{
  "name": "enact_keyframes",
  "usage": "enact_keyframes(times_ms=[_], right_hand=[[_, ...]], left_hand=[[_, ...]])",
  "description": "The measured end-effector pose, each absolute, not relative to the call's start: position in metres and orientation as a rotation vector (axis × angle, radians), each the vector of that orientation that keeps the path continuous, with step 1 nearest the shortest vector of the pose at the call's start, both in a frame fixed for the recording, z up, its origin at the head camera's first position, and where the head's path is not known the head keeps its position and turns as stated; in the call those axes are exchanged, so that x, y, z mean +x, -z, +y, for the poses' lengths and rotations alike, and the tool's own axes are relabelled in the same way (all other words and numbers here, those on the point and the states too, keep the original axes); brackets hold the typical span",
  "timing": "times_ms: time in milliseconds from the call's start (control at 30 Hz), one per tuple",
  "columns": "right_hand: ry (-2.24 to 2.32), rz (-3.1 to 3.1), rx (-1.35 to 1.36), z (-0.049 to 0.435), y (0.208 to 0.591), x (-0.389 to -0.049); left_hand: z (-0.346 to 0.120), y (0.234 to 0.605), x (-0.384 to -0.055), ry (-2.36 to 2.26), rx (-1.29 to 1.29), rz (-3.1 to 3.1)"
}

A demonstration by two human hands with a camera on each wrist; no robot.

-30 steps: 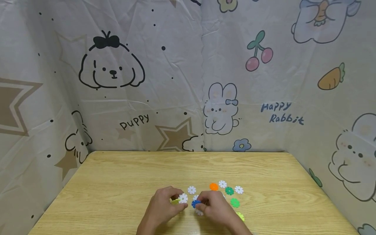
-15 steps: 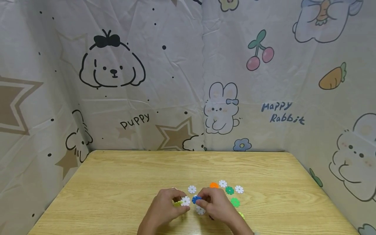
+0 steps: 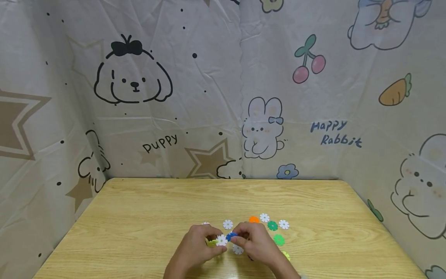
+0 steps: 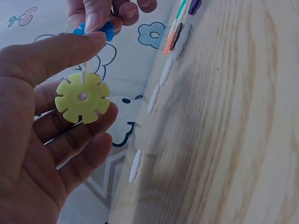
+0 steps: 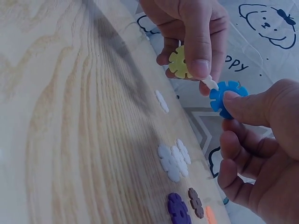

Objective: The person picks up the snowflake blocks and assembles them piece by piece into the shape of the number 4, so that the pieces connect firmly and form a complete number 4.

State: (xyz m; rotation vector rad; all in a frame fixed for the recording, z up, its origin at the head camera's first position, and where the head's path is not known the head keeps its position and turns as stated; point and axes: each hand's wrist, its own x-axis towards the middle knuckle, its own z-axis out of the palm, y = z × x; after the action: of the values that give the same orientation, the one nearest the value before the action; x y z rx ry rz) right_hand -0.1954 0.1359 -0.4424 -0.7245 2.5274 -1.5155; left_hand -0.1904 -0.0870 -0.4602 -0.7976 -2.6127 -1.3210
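Note:
Slotted plastic snowflake discs are in both hands, held above the table. My left hand (image 3: 196, 244) grips a white disc (image 3: 221, 240), and a yellow disc (image 4: 96, 101) is slotted crosswise into it. Thumb and fingertips of my right hand (image 3: 258, 243) pinch a blue disc (image 5: 218, 101). In the right wrist view the blue disc's edge meets the white disc's edge, seen edge-on beside the left thumb. From the left wrist, the left thumb covers part of the white disc and the blue one shows just beyond it.
Loose discs lie flat around the hands: white (image 3: 228, 224), orange (image 3: 254, 219), dark green (image 3: 273, 225), light green (image 3: 279, 240), purple (image 5: 179, 211) and brown (image 5: 195, 203). The wooden table (image 3: 156, 201) ends at a printed cloth backdrop (image 3: 209, 116).
My left hand has shifted slightly right with the white and yellow discs. The right hand has raised and tilted the blue disc; the gap between blue and white has closed.

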Motion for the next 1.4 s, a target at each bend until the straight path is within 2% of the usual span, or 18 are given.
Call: enact_keyframes(times_ms=[800, 1400], right_hand=[[1.596, 2.636, -0.742, 0.13, 0.4488, -0.1893], [1.589, 2.555, -0.752, 0.1317, 0.449, -0.1905]], left_hand=[[-0.0833, 0.4575, -0.191, 1.302, -0.977, -2.584], [-0.085, 0.4585, -0.192, 1.466, -0.853, -2.644]])
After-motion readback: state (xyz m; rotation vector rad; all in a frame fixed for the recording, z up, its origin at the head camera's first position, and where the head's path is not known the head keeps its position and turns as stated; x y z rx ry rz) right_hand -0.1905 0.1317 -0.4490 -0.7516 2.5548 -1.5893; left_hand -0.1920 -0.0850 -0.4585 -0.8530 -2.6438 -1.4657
